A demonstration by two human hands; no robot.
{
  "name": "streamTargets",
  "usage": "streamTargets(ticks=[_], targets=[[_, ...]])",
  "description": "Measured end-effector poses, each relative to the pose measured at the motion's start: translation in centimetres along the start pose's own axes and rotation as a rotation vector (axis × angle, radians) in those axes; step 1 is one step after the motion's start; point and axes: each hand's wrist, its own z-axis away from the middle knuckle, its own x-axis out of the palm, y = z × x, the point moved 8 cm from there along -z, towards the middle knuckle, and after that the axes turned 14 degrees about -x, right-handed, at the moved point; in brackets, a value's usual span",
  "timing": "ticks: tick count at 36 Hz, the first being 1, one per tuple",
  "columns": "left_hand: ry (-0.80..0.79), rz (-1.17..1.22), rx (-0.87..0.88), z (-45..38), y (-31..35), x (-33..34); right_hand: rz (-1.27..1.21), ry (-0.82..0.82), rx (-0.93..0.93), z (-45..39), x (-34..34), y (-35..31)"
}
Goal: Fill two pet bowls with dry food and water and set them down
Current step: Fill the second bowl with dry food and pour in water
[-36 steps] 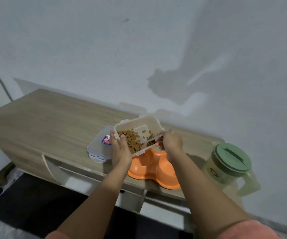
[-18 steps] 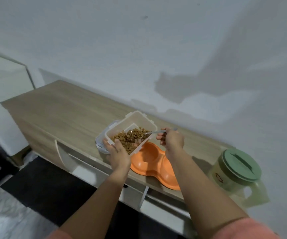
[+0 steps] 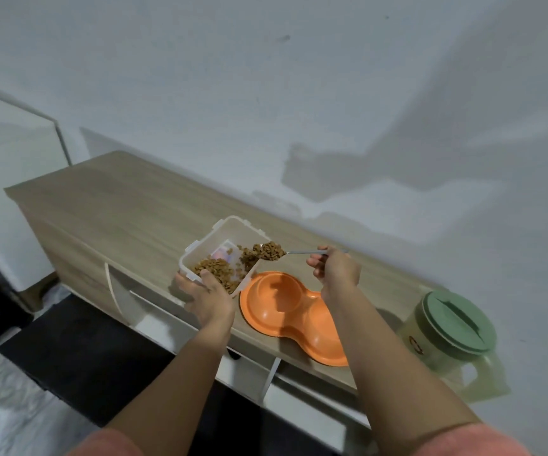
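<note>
Two hands: left hand [image 3: 205, 299] grips the kibble container [image 3: 223, 255], right hand [image 3: 336, 269] pinches a loaded spoon [image 3: 271, 251].

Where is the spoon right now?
The spoon, heaped with kibble, is in the right hand, above the food container's right edge and the orange double bowl.

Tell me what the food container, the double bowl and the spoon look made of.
Food container: translucent plastic; the kibble shows through its walls. Double bowl: orange, smooth, likely moulded plastic with a soft sheen. Spoon: thin, grey, shiny handle, probably metal.
</note>
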Motion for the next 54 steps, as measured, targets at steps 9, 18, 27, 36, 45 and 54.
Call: streamTargets(ticks=[9,18,27,36,45,54], targets=[[0.029,-0.005,-0.006,-0.5,0.0,-0.2,0.183,0.045,-0.198,0.2,-3.0,-0.8],[0.008,-0.047,-0.019,-1.0,-0.7,-0.3,0.510,-0.203,-0.542,1.7,-1.1,-0.4],[-0.041,-0.045,0.042,-0.6,-0.8,-0.2,0.096,-0.075,-0.563,2.3,0.2,-4.3],[-0.109,-0.052,0.232,0.9,0.8,0.1,0.218,-0.328,-0.411,2.6,3.9,-1.4],[-0.121,-0.101,0.275,1.8,1.6,0.4,0.202,-0.366,-0.168,3.2,4.0,1.8],[-0.105,-0.112,0.230,1.5,1.1,0.5,0.152,-0.260,-0.024,3.0,3.1,3.5]])
